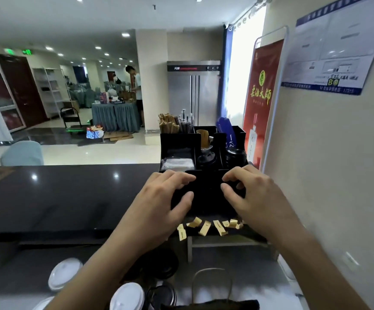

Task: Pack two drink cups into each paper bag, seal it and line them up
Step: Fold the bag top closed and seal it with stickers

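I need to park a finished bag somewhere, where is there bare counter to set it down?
The dark counter left of the left hand is bare, back to its far edge. Crowded: the black organizer under both hands, right hand included, the yellow stickers beneath, and the lidded cups at the near edge.

We saw two bare forearms reaching in from the bottom edge of the head view, with no sleeve, cuff or glove showing on either one. Our left hand (163, 198) and right hand (252, 193) wore no ring, watch, band or bracelet that we could make out, and the fingernails looked short and unpainted. The upper arms lay outside the frame, so we could not tell what was worn there.
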`<state>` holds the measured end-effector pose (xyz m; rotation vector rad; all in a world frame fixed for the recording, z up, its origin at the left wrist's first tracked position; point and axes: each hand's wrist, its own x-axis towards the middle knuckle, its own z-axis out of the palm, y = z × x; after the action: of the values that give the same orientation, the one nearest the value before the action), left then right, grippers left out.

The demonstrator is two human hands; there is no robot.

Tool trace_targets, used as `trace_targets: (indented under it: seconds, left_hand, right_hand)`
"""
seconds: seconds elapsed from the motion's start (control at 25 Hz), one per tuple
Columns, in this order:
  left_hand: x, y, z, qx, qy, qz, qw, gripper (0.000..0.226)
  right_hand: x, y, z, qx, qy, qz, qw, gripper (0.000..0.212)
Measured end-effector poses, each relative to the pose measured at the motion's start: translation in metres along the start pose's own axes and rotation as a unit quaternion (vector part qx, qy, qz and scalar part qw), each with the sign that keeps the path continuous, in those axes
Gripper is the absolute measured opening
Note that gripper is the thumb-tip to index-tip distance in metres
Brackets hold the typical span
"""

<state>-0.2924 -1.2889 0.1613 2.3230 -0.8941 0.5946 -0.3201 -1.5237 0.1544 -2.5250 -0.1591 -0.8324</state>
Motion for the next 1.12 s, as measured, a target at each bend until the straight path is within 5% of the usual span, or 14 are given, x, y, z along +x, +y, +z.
trace_targets:
  seconds: [0.24,0.52,1.12]
  left_hand:
    - [0.059,-0.018,-0.002,0.019,0.012,0.019,1.0,0.04]
    - [0.123,-0.064,0.017,0.044,0.036,-0.022,0.998,0.032]
    - [0.194,-0.133,0.059,0.04,0.033,-0.054,0.997,0.034]
  right_hand:
    - [0.068,0.007,0.008,0.008,0.0,-0.022,1.0,0.013]
    - [0.149,0.034,0.05,0.074,0.011,0.051,0.996,0.007]
    - [0.277,0.053,0.143,0.025,0.011,0.093,0.995,0.022]
